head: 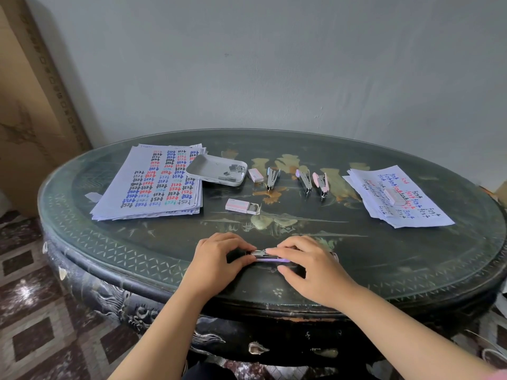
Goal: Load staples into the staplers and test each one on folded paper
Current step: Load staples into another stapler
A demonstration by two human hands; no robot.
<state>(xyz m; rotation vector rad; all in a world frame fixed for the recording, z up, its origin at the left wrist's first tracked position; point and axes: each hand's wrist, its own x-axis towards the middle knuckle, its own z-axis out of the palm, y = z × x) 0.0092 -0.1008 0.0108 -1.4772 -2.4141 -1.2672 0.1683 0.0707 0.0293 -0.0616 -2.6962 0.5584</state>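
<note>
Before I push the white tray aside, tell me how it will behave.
The white tray looks thin and shallow, so probably light and easy to slide. Its loose staple strips would likely skid and scatter if jolted. Its left edge seems to sit on the paper stack, so it may rock or drag sheets.

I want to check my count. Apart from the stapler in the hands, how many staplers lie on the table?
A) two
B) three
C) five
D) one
B: a dark stapler, a lilac stapler and a pink stapler lie in a row right of the tray, while the left hand and right hand hold the fourth stapler.
</note>
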